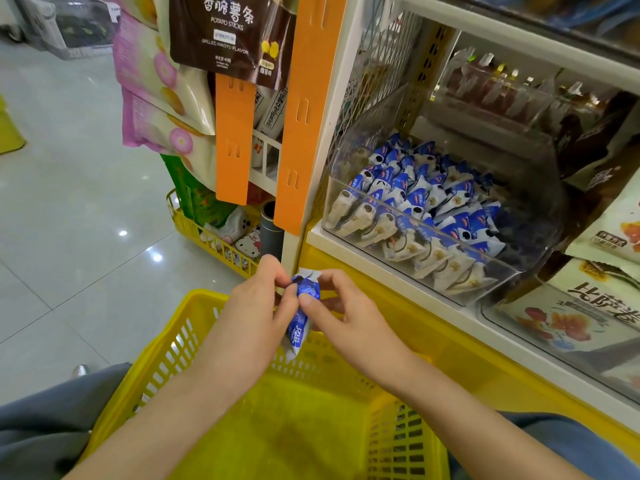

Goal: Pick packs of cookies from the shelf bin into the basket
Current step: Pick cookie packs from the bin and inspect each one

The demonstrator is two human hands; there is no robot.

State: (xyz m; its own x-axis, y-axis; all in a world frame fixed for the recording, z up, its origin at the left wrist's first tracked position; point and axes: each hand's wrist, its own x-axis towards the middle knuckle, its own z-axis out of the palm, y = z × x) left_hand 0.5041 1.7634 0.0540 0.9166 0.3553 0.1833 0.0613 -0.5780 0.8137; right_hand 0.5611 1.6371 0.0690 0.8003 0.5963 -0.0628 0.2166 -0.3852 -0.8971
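A small blue and white cookie pack (302,313) hangs upright above the far rim of the yellow basket (408,441). My left hand (258,313) pinches its upper left edge and my right hand (349,317) pinches its upper right edge with thumb and fingers. The basket sits on my lap, and nothing shows on the visible part of its floor. A clear shelf bin (349,230) to the right holds several more blue and white cookie packs (422,216).
An orange hanging strip (304,112) with snack bags stands left of the shelf. A second yellow basket (194,230) with goods sits on the tiled floor. More snack packs (588,306) fill neighbouring bins on the right.
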